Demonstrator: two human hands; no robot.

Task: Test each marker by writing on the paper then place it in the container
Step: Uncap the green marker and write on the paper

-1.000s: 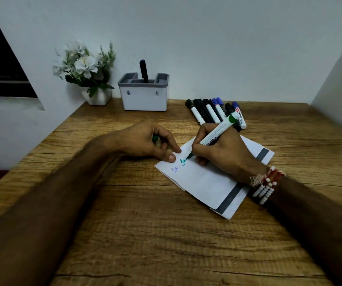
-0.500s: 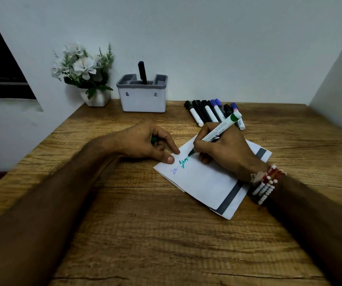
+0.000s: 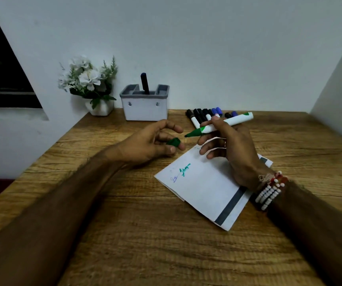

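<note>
Surface of brown grained wood [image 3: 145,234] lay under both hands. Beneath the right hand [image 3: 234,147], and reaching nearer the person than it, rested the folded white paper with a grey stripe [image 3: 205,186]. Beyond the left hand [image 3: 145,143], against the wall, stood the white plastic container with a grey rim [image 3: 145,108], with one dark blue capped marker [image 3: 144,82] upright near its middle. Just beyond the right hand lay the row of black and blue capped markers [image 3: 199,117], side by side.

The right hand grasped the white-barrelled green marker [image 3: 225,123] between thumb and fingers, clear of the paper, its bare tip pointing at the left hand. The left hand pinched the small green cap [image 3: 173,142] between thumb and fingers, close to that tip but apart from it. On the paper, nearer the person than the left hand, sat a green scribble [image 3: 184,169] just beside a smaller blue scribble [image 3: 173,179].

By the look of it, the writing test for this marker was done and capping was the step in hand. The next move called for lining the cap's open end up with the tip and pressing it home. The marker then had to go beyond the left hand into the container. Judging by the row, most of the task remained.
</note>
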